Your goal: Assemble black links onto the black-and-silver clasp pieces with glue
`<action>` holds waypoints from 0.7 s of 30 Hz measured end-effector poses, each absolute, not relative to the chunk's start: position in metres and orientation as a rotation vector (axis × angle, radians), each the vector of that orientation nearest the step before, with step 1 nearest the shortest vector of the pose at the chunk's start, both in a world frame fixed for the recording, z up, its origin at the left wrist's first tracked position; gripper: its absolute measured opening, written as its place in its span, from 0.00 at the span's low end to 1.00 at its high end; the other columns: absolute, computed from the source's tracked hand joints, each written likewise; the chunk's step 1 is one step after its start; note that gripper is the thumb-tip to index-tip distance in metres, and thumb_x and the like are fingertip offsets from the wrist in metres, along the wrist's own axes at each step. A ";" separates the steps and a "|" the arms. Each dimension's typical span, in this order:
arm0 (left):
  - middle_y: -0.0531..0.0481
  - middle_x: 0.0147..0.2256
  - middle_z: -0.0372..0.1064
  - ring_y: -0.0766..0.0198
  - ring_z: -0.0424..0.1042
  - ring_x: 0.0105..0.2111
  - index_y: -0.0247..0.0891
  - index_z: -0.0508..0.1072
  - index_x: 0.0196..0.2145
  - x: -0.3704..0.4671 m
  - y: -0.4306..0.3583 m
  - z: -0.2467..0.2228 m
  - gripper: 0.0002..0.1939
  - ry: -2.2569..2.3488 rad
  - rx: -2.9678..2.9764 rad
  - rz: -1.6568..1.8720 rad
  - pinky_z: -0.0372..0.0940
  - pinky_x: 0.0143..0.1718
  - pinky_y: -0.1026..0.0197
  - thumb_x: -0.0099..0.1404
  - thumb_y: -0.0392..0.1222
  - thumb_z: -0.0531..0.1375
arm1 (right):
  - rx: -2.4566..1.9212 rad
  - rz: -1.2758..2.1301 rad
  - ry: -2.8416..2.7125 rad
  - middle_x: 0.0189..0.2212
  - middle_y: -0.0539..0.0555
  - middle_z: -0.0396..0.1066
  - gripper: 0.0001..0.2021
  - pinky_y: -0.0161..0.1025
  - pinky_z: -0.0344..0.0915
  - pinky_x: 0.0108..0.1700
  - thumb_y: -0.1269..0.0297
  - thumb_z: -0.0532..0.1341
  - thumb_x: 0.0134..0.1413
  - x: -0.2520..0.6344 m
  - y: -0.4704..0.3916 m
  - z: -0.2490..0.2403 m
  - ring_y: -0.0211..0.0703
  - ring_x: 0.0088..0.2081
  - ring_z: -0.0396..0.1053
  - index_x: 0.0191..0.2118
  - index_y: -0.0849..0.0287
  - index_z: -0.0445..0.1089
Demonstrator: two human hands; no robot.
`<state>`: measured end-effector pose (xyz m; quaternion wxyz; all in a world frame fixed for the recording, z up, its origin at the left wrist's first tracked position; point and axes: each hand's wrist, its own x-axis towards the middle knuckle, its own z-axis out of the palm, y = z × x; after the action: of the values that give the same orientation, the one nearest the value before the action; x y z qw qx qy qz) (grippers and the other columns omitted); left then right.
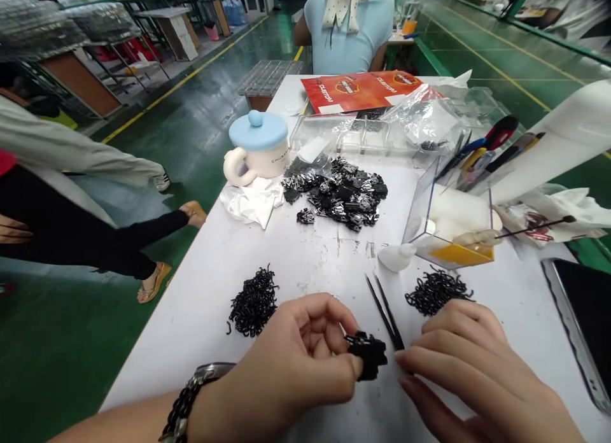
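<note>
My left hand [296, 360] pinches a small black plastic part [366, 355] between thumb and fingers just above the white table [315, 252]. My right hand [472, 373] holds black tweezers [384, 308] whose tips point away from me, next to the part. A heap of small black rings [252, 301] lies left of my left hand, and a second heap [436, 290] lies beyond my right hand. A larger pile of black parts [341, 191] sits in the middle of the table.
A cream mug with a blue lid [258, 150] stands on a white cloth at the left edge. A clear box with tools [458, 207], plastic bags, a red packet [363, 90] and a dark tablet [585, 316] are around. One person sits at the far end; another stands left.
</note>
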<state>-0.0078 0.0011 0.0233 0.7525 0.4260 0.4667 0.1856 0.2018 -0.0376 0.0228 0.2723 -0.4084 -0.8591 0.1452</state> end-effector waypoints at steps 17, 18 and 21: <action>0.50 0.26 0.70 0.69 0.68 0.24 0.34 0.71 0.36 -0.019 -0.005 0.026 0.09 0.862 2.686 0.816 0.62 0.23 0.67 0.56 0.31 0.58 | -1.114 0.249 -2.235 0.30 0.51 0.70 0.09 0.46 0.54 0.46 0.78 0.59 0.52 0.201 -0.043 0.021 0.40 0.33 0.65 0.39 0.61 0.68; 0.49 0.27 0.72 0.68 0.68 0.24 0.35 0.72 0.38 -0.021 -0.005 0.025 0.09 0.832 2.725 0.778 0.63 0.24 0.67 0.57 0.33 0.58 | -1.111 0.242 -2.243 0.30 0.52 0.70 0.09 0.46 0.55 0.45 0.78 0.59 0.52 0.202 -0.043 0.022 0.41 0.33 0.65 0.39 0.61 0.68; 0.47 0.29 0.74 0.66 0.69 0.23 0.39 0.73 0.44 -0.026 -0.003 0.024 0.13 0.726 2.802 0.678 0.63 0.23 0.66 0.61 0.36 0.57 | -1.112 0.241 -2.262 0.30 0.51 0.70 0.09 0.46 0.55 0.44 0.76 0.59 0.54 0.205 -0.045 0.020 0.42 0.33 0.66 0.40 0.59 0.69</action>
<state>-0.0260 -0.0029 0.0239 0.0841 0.9392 0.2432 0.2272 0.2047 -0.0449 0.0201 0.3003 -0.4189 -0.8521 0.0908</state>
